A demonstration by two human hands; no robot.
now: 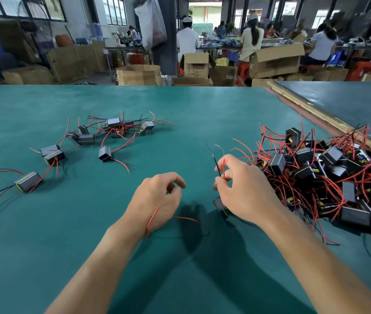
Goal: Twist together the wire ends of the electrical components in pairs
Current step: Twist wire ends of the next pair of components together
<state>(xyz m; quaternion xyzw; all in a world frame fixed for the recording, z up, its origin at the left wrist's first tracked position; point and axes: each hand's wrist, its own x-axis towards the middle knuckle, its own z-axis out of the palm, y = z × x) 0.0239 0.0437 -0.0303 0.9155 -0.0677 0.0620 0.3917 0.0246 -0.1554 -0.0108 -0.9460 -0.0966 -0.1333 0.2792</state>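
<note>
Bright, even daylight comes from the windows (114, 10) and the open doorway (204, 12) at the back, both washed out to near white. It falls from ahead and above, so the left hand (157, 200) and right hand (243, 189) throw soft, dark shadows (193, 225) toward the viewer on the green tabletop (44, 234), spreading wide between the forearms. Near things are sharp: the thin wires (219, 168) pinched in the right hand read crisply. The workers and cardboard boxes (277, 60) behind are softer and slightly smeared. Wide-angle distortion stretches the forearms at the lower corners and tilts the background at the edges.
</note>
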